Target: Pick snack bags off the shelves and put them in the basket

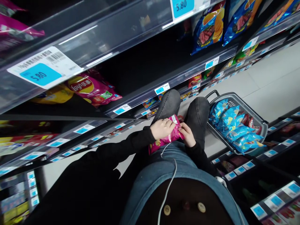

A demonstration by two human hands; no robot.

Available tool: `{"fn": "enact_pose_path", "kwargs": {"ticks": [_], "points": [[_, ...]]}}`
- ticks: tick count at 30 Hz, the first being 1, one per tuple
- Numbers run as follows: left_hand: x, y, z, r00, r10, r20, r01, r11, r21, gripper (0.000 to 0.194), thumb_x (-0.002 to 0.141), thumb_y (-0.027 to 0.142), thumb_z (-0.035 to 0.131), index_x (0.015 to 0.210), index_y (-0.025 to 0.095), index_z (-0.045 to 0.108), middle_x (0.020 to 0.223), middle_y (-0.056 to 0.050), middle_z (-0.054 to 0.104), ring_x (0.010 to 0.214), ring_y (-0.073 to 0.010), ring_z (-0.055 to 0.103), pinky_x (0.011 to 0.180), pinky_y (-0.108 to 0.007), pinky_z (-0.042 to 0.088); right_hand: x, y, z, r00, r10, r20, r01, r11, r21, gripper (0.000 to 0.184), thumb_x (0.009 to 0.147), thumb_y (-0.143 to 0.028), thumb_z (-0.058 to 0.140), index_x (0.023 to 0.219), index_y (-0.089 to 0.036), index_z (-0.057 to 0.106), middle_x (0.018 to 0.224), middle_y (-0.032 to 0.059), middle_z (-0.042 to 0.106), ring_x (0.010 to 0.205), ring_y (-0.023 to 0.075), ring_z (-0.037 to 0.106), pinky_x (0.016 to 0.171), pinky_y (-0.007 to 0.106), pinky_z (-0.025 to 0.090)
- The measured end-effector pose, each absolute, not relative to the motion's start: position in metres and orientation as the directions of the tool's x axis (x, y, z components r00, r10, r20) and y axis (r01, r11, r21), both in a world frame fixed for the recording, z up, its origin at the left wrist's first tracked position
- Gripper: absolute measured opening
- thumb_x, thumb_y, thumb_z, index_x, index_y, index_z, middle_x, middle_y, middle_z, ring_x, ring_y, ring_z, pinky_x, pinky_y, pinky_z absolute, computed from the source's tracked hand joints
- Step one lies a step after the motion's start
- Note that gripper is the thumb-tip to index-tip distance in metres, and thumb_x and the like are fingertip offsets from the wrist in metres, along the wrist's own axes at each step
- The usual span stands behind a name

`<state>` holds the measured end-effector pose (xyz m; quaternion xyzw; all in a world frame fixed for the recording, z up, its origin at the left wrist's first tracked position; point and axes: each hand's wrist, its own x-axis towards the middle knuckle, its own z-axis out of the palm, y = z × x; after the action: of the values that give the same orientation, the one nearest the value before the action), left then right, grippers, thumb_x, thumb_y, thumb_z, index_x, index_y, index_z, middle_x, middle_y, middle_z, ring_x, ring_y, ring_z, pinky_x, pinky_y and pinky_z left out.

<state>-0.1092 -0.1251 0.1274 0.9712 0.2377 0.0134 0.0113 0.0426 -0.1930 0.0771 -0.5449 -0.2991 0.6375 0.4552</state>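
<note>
A pink chip bag (pixel 172 137) rests over my lap, held between both hands. My left hand (pixel 162 128) lies across its upper left part, fingers closed on it. At the bag's right edge my right hand (pixel 187 134) pinches the wrapper with thumb and fingers. Part of the bag is hidden under my left hand and forearm. To my right, a grey shopping basket (pixel 236 96) stands on the floor with several blue chip bags (pixel 231 118) in it, and some red packaging (pixel 254 124) among them.
Shelves with price tags (pixel 122 109) run close in front of me. Pink chip bags (pixel 93 89) sit on the left of one shelf, blue chip bags (pixel 208 28) farther right. Another shelf row (pixel 276 200) stands at lower right. A white cable (pixel 170 184) hangs down over my front.
</note>
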Motion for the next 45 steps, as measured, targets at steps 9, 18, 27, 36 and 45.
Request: {"fn": "enact_pose_path", "kwargs": {"ticks": [9, 18, 27, 36, 45], "points": [[-0.107, -0.108, 0.162, 0.927, 0.362, 0.101, 0.354, -0.931, 0.091, 0.032, 0.091, 0.013, 0.028, 0.092, 0.011, 0.060, 0.082, -0.011, 0.062, 0.077, -0.0174, 0.057, 0.060, -0.028, 0.046, 0.048, -0.196, 0.109, 0.077, 0.973, -0.219, -0.156, -0.205, -0.966, 0.018, 0.078, -0.038, 0.049, 0.076, -0.020, 0.043, 0.070, -0.0017, 0.044, 0.063, 0.0116, 0.040, 0.061, 0.024, 0.036], [-0.104, -0.111, 0.174, 0.814, 0.564, 0.136, 0.557, -0.826, 0.090, 0.018, 0.087, 0.023, 0.043, 0.082, 0.018, 0.059, 0.082, -0.006, 0.059, 0.082, -0.0209, 0.051, 0.067, -0.033, 0.039, 0.051, -0.193, 0.117, -0.047, 0.983, -0.180, -0.155, -0.185, -0.970, 0.018, 0.078, -0.034, 0.048, 0.072, -0.021, 0.039, 0.067, -0.0027, 0.040, 0.060, 0.0113, 0.038, 0.060, 0.024, 0.035], [-0.100, -0.122, 0.141, 0.781, 0.600, 0.172, 0.595, -0.799, 0.088, 0.028, 0.091, 0.021, 0.037, 0.076, 0.015, 0.059, 0.070, -0.006, 0.057, 0.075, -0.0198, 0.049, 0.071, -0.035, 0.035, 0.064, -0.170, 0.111, -0.059, 0.965, -0.256, 0.083, -0.251, -0.964, 0.018, 0.078, -0.036, 0.048, 0.072, -0.019, 0.044, 0.066, -0.0035, 0.045, 0.063, 0.0114, 0.041, 0.062, 0.023, 0.034], [-0.110, -0.134, 0.133, 0.755, 0.655, 0.003, 0.627, -0.724, 0.286, 0.024, 0.091, 0.030, 0.041, 0.087, 0.017, 0.061, 0.084, -0.004, 0.059, 0.081, -0.0171, 0.049, 0.075, -0.029, 0.038, 0.075, -0.168, 0.088, -0.128, 0.965, -0.231, 0.157, -0.210, -0.965, 0.028, 0.084, -0.043, 0.045, 0.068, -0.019, 0.044, 0.063, -0.0030, 0.044, 0.059, 0.0110, 0.040, 0.058, 0.024, 0.033], [-0.110, -0.120, 0.136, 0.682, 0.718, -0.137, 0.704, -0.596, 0.387, 0.022, 0.089, 0.032, 0.047, 0.079, 0.019, 0.063, 0.077, -0.002, 0.064, 0.080, -0.0183, 0.050, 0.075, -0.034, 0.034, 0.076, -0.163, 0.091, -0.102, 0.980, -0.170, 0.271, -0.137, -0.953, 0.021, 0.084, -0.038, 0.046, 0.076, -0.019, 0.051, 0.074, 0.0009, 0.054, 0.069, 0.0146, 0.049, 0.066, 0.026, 0.038]]}}
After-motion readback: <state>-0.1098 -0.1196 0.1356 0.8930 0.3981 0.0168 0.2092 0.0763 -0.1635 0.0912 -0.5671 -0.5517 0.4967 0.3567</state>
